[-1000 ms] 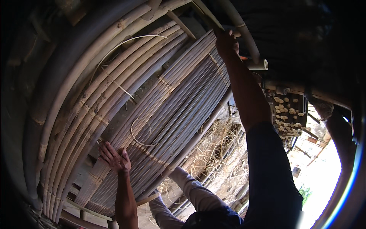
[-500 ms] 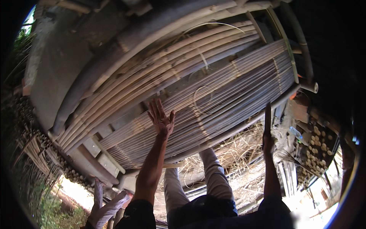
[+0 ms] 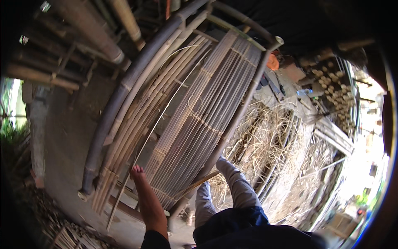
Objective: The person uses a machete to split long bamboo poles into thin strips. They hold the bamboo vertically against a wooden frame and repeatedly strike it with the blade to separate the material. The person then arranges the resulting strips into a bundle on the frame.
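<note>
My left hand [image 3: 138, 172] is closed, its fingers curled at a long thin bamboo strip [image 3: 154, 129]. The strip runs slantwise above a bamboo bench, from the lower left up toward the far end. Below and to the right of the hand lies the bench's seat of narrow bamboo slats [image 3: 197, 118], bound with cross lashings. A thin loop of strip [image 3: 198, 105] rests on the slats. Thicker bamboo rods [image 3: 137, 116] form the back, inside a dark curved pole [image 3: 108, 111]. My right hand is out of view.
A bamboo stick [image 3: 198, 184] lies across the near edge of the bench. Bamboo shavings [image 3: 265, 137] cover the ground to the right, with tools and an orange object [image 3: 273, 62] beyond. Cut bamboo poles [image 3: 331, 85] are stacked at the far right.
My left hand has gone from open above the slats to closed at the strip, lower left. My right hand, which held a dark elongated tool, has left the view. The view has turned.
</note>
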{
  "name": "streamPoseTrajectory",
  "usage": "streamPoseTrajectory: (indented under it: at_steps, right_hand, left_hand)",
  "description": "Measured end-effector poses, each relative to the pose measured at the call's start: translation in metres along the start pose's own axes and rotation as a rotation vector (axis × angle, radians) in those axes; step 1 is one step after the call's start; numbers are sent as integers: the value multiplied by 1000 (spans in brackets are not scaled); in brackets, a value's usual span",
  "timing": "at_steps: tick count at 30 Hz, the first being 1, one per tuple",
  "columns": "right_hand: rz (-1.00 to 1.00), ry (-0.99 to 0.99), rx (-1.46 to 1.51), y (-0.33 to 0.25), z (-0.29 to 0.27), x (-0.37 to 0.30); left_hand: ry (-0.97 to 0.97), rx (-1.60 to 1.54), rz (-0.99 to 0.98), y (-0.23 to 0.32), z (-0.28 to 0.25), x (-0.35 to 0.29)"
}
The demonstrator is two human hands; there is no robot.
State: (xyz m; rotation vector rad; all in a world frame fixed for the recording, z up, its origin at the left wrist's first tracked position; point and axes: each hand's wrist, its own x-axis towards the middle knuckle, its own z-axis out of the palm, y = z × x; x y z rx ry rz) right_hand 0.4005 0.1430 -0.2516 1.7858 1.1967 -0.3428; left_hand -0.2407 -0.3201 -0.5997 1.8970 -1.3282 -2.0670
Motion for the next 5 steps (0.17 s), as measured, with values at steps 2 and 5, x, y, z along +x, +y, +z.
streamPoseTrajectory:
  at_steps: [2, 5]
  right_hand:
    - [9, 25, -10, 11, 28, -14]
    - [-148, -62, 11, 8, 43, -8]
  left_hand:
    - [83, 18, 103, 9, -20, -8]
    - [-573, -972, -287, 62, -44, -7]
